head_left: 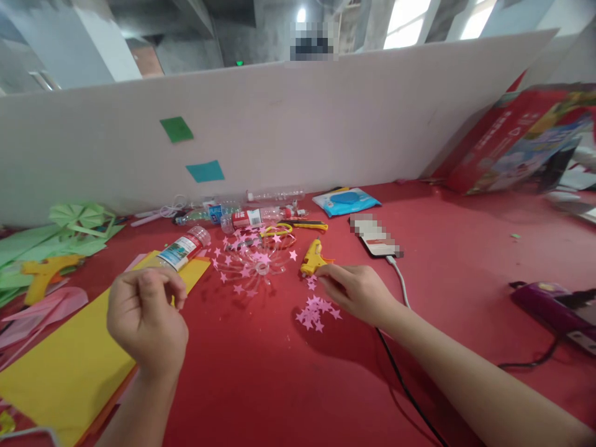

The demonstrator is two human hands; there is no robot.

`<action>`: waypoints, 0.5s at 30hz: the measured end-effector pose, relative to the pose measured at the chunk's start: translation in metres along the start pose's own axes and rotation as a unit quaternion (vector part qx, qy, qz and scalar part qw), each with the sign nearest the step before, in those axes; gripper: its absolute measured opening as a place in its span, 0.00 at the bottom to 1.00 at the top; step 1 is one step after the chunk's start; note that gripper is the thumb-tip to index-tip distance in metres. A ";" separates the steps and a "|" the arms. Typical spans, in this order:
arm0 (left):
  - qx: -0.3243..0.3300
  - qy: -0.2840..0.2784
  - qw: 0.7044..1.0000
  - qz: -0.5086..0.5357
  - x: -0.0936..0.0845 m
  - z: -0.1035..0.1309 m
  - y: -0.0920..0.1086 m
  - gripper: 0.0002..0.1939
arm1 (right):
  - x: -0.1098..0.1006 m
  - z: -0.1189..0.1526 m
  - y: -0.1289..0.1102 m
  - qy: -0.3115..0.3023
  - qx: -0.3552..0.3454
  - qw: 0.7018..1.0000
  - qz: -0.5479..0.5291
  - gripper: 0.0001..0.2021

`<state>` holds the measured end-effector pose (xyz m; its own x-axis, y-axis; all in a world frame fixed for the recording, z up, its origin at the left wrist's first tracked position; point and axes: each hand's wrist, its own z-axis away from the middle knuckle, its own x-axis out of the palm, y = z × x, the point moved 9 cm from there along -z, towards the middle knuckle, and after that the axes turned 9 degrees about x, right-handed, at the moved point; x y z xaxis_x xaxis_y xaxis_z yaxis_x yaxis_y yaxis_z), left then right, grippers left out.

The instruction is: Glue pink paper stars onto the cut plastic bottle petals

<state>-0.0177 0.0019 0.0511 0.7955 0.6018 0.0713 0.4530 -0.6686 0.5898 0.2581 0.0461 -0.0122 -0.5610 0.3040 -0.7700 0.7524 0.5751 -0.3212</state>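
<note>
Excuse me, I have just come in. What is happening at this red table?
A person's right hand is at a yellow glue gun, near a small pile of pink stars; whether it grips the gun is unclear. The left hand, fingers curled, is raised beside the yellow paper, and I cannot see if it holds anything. Farther back, a clear plastic piece spreads its strips, with more pink stars about it.

Furnished with a red tabletop [251, 397], backed by a pale partition [302, 130]. Lit beyond by bright windows [406, 22] and a small lamp [301, 13].
</note>
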 end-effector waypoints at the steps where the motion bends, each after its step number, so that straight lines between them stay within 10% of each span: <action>1: -0.014 0.008 1.000 0.004 -0.001 -0.001 -0.002 0.13 | 0.000 0.000 0.001 0.000 0.002 1.000 0.001 0.10; 15: -0.042 0.001 0.995 0.090 0.003 -0.002 -0.011 0.07 | 0.006 -0.001 0.005 -0.014 0.018 1.000 0.020 0.11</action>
<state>-0.0216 0.0122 0.0467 0.8597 0.4770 0.1826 0.2682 -0.7258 0.6334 0.2585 0.0513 -0.0178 -0.5210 0.3036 -0.7977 0.7861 0.5348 -0.3099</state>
